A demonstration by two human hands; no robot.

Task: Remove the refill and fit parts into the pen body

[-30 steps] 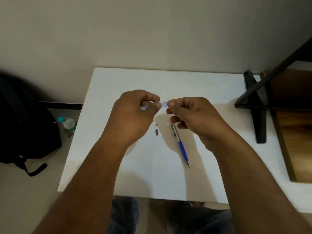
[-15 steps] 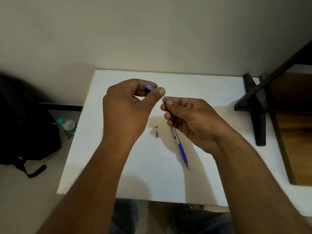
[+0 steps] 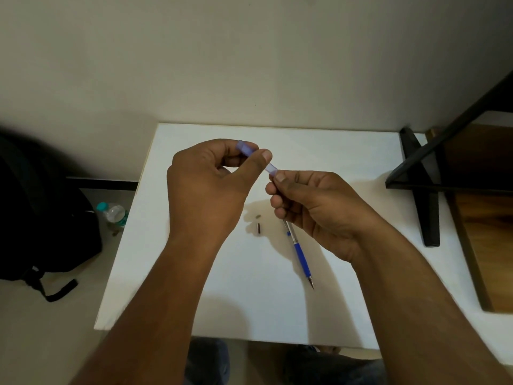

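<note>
Both hands are raised over a white table (image 3: 194, 287). My left hand (image 3: 211, 190) pinches a small translucent purple tube (image 3: 270, 168) between thumb and fingers, tilted, with its upper end showing at the fingertips. My right hand (image 3: 313, 209) pinches the tube's lower right end with thumb and forefinger. Below the hands a blue and silver mechanical pencil (image 3: 301, 258) lies on the table, tip pointing toward me. A small dark metal cylinder (image 3: 258, 228) and a tiny grey bit (image 3: 258, 216) lie to its left.
A black backpack (image 3: 41, 218) and a plastic water bottle (image 3: 113, 213) sit on the floor at the left. Black metal frame bars (image 3: 427, 190) and a wooden board (image 3: 488, 218) stand at the right. A plain wall rises behind the table.
My left hand has turned and lifted, tilting the purple tube from level to slanted. My right hand stayed at its lower end and shifted slightly.
</note>
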